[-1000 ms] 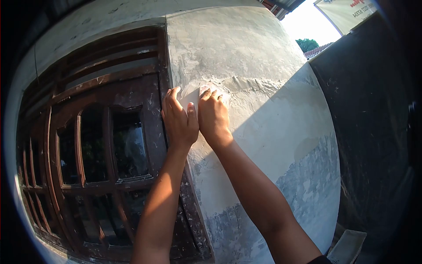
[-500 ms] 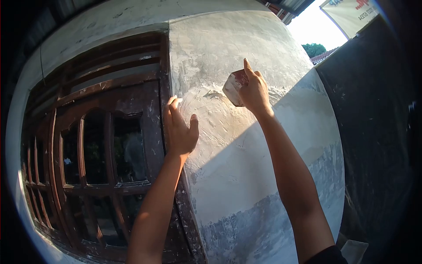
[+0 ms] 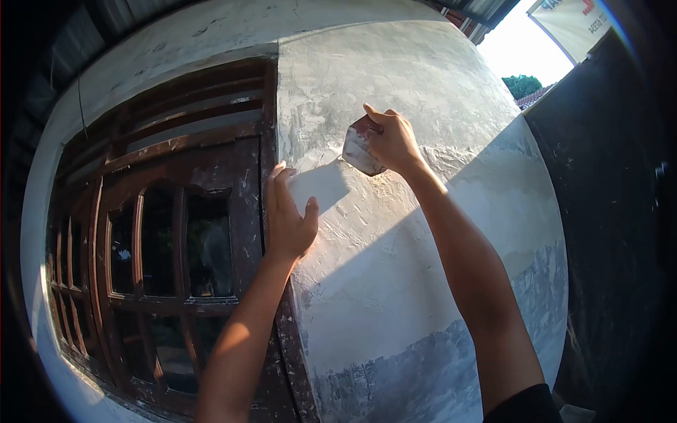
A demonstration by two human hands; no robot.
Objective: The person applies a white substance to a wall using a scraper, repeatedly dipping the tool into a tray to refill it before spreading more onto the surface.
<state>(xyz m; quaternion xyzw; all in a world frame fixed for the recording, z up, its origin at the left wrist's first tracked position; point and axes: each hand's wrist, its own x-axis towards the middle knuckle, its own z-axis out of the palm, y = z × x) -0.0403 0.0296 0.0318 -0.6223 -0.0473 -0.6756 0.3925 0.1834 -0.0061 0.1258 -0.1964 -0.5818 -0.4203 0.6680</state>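
My right hand [image 3: 392, 143] is closed around a putty scraper [image 3: 361, 151], a flat plate with dark red and white smears, held at the rough plaster band on the wall [image 3: 367, 268]. Its thumb lies along the top of the tool. To the left, my left hand [image 3: 290, 222] rests at the wall's edge beside the brown door frame [image 3: 270, 106], fingers stretched upward and thumb apart. White residue shows near its fingertips. A smooth grey shaded patch [image 3: 321, 185] lies on the wall between the two hands.
A brown wooden door with glass panes [image 3: 159, 247] fills the left side. On the right stands a dark wall or panel [image 3: 613, 211], with a banner [image 3: 571, 28] above it. Sunlight cuts diagonally across the plaster, and the lower wall is patchy blue-grey.
My right hand has moved left and slightly down with the scraper, its raised finger now folded in. A shaded patch has appeared beside my left hand, which stays by the frame.
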